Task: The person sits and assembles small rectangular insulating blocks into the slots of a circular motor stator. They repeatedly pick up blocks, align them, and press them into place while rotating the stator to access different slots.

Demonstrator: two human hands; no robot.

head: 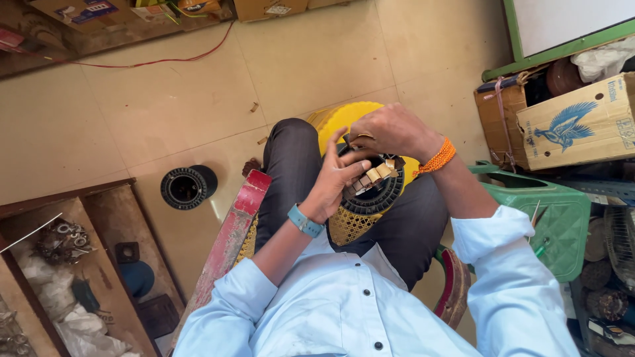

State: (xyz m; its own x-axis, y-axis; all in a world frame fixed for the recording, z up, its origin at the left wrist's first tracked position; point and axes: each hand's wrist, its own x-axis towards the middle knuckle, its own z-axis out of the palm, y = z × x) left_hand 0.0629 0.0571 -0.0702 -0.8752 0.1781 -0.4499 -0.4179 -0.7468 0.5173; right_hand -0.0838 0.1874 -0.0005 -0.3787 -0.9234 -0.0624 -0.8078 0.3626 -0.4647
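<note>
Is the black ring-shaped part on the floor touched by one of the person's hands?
No, the black ring-shaped part lies alone on the floor, apart from the left hand and right hand.

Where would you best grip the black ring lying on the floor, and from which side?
Take the black ring by its outer rim, coming down from above. It lies flat on the tiled floor with its open hole facing up, and bare floor all round it, so fingers can close across the rim or hook inside the hole.
</note>
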